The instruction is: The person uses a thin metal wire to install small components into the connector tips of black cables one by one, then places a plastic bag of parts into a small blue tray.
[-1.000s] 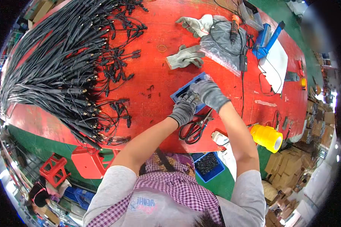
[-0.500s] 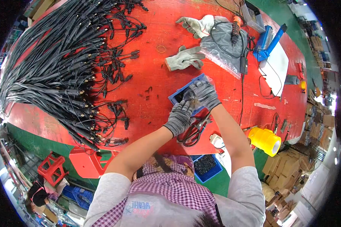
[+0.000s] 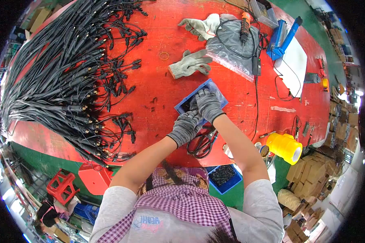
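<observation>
My left hand [image 3: 185, 126], in a grey striped knit glove, is at the near edge of a small blue bin [image 3: 183, 102] on the red table. Its fingers are curled together. Reaching into the bin, my right hand [image 3: 209, 104] wears a matching glove and has its fingers bent down. The two hands meet fingertip to fingertip, and whatever lies between them is hidden. Dark contents show in the bin's left part, and clear plastic [image 3: 220, 96] shows at its right side. Red-and-black-handled pliers [image 3: 205, 143] lie just below the bin.
A large bundle of black cables [image 3: 65, 77] covers the table's left side. Beyond the bin lie a work glove [image 3: 190, 64], a plastic bag [image 3: 233, 48] and an orange screwdriver [image 3: 245, 27]. At right are a blue tool [image 3: 280, 42] and yellow tape rolls [image 3: 284, 148].
My right hand has shifted toward the middle of the bin, closer over my left fingertips. The whole view has moved slightly, so the tabletop things appear farther left.
</observation>
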{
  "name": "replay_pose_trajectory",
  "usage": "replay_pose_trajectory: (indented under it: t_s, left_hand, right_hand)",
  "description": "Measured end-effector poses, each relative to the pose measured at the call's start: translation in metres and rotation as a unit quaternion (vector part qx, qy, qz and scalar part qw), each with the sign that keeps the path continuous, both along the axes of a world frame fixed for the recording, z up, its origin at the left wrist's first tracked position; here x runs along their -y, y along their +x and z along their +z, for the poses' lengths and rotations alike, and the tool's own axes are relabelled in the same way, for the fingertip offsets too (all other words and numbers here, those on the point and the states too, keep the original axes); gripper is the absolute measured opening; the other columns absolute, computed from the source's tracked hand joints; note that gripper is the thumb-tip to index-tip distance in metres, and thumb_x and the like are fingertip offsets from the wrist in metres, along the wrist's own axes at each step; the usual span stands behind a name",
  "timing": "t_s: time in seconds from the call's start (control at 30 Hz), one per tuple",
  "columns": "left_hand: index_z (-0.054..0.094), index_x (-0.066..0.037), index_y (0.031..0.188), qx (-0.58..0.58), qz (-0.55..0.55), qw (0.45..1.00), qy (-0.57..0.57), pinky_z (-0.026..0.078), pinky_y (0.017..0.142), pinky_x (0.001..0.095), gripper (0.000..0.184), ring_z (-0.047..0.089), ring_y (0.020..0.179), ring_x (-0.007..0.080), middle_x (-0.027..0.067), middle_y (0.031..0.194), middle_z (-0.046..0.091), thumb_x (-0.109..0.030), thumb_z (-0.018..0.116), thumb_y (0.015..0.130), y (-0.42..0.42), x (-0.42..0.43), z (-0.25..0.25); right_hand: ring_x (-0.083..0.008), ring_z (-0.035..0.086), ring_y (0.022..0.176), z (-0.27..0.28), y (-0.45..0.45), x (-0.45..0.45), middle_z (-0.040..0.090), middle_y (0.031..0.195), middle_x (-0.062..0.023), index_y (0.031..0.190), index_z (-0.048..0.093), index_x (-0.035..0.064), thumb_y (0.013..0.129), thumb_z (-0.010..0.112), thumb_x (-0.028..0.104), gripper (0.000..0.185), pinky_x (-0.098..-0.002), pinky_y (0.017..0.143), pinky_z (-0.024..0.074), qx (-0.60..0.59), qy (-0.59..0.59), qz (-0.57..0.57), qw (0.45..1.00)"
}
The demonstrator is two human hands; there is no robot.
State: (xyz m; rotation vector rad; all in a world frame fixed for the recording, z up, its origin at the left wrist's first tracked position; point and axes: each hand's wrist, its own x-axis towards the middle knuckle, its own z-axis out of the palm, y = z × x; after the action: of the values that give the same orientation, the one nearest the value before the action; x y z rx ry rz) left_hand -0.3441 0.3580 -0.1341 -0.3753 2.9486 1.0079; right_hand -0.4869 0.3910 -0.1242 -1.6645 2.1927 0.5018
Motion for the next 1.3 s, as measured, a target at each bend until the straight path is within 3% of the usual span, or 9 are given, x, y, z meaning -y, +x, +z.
replay_pose_trajectory:
  t_s: [0.17,0.3,0.4,0.5,0.57,0.73,0.93,1.07,1.3]
  left_hand:
    - [0.054,-0.008,0.106,-0.061,0.064,0.996,-0.005,0.042,0.085,0.0365,0.033,0.051,0.098,0.0291,0.0117,0.111,0.052,-0.014,0.057,0.073,0.003,0.015,0.012]
    - [0.056,-0.007,0.100,-0.072,0.098,0.991,0.050,0.044,0.080,0.0358,0.032,0.053,0.092,0.0285,0.0118,0.103,0.056,-0.010,0.061,0.068,0.007,0.032,0.001]
    - [0.056,-0.010,0.096,-0.089,0.251,0.964,0.016,0.043,0.078,0.0381,0.029,0.054,0.091,0.0299,0.0125,0.096,0.058,-0.024,0.060,0.072,-0.013,0.044,0.002]
    - [0.055,-0.007,0.097,0.043,0.238,0.967,0.073,0.044,0.078,0.0358,0.033,0.056,0.088,0.0290,0.0124,0.094,0.060,-0.023,0.063,0.070,-0.030,0.057,-0.010]
    - [0.053,-0.006,0.100,0.158,0.173,0.965,0.114,0.044,0.077,0.0350,0.036,0.057,0.087,0.0281,0.0128,0.094,0.060,-0.022,0.064,0.070,-0.039,0.068,-0.014]
    - [0.052,-0.006,0.096,0.116,0.109,0.985,0.059,0.045,0.072,0.0380,0.029,0.058,0.083,0.0312,0.0147,0.089,0.060,-0.018,0.060,0.070,-0.038,0.082,-0.006]
    - [0.050,-0.003,0.089,0.060,0.200,0.943,0.258,0.045,0.067,0.0281,0.024,0.055,0.071,0.0148,0.0061,0.079,0.059,0.000,0.062,0.068,0.010,0.094,-0.010]
    - [0.050,-0.004,0.085,0.075,0.277,0.920,0.266,0.044,0.062,0.0252,0.021,0.051,0.067,0.0100,0.0032,0.076,0.057,0.002,0.063,0.069,0.028,0.086,-0.017]
    - [0.049,-0.006,0.084,0.039,0.347,0.871,0.345,0.044,0.061,0.0241,0.023,0.050,0.066,0.0091,0.0015,0.076,0.056,-0.001,0.066,0.069,0.035,0.060,-0.029]
  right_hand:
    - [-0.0285,0.045,0.108,0.004,-0.009,0.001,0.052,0.113,-0.0123,0.102,0.057,0.0045,0.077,0.047,0.020,0.031,-0.0386,0.096,0.0312,0.012,-0.001,0.049,0.999]
    - [-0.0243,0.054,0.094,0.041,-0.005,-0.040,0.056,0.100,-0.0112,0.094,0.057,0.0042,0.075,0.053,0.012,0.021,-0.0348,0.079,0.0442,0.108,-0.283,-0.010,0.953]
    - [-0.0227,0.058,0.082,0.044,0.011,-0.092,0.057,0.093,-0.0131,0.096,0.055,0.0044,0.076,0.059,0.010,0.022,-0.0301,0.068,0.0471,0.179,-0.353,-0.327,0.858]
    - [-0.0324,0.051,0.099,-0.031,0.039,-0.131,0.054,0.106,-0.0183,0.112,0.046,0.0022,0.076,0.058,0.030,0.047,-0.0389,0.087,0.0394,0.335,-0.215,-0.607,0.688]
    - [-0.0410,0.048,0.102,-0.031,0.058,-0.120,0.057,0.098,-0.0246,0.115,0.042,0.0004,0.078,0.052,0.044,0.058,-0.0405,0.094,0.0330,0.247,-0.241,-0.512,0.786]
    - [-0.0353,0.057,0.088,-0.008,0.053,-0.078,0.059,0.091,-0.0206,0.099,0.051,0.0034,0.075,0.058,0.033,0.039,-0.0399,0.073,0.0445,0.270,-0.211,-0.541,0.768]
    - [-0.0353,0.057,0.074,-0.009,0.011,-0.090,0.059,0.075,-0.0182,0.067,0.057,0.0058,0.075,0.055,0.027,0.022,-0.0423,0.066,0.0456,0.186,-0.277,-0.477,0.813]
    - [-0.0359,0.057,0.076,-0.068,-0.061,-0.141,0.058,0.090,-0.0197,0.091,0.055,0.0070,0.078,0.052,0.022,0.020,-0.0443,0.069,0.0460,-0.014,-0.334,-0.528,0.781]
    - [-0.0358,0.056,0.093,-0.068,-0.115,-0.119,0.056,0.102,-0.0210,0.096,0.054,0.0039,0.083,0.040,0.014,0.022,-0.0452,0.079,0.0449,0.020,-0.108,-0.536,0.837]
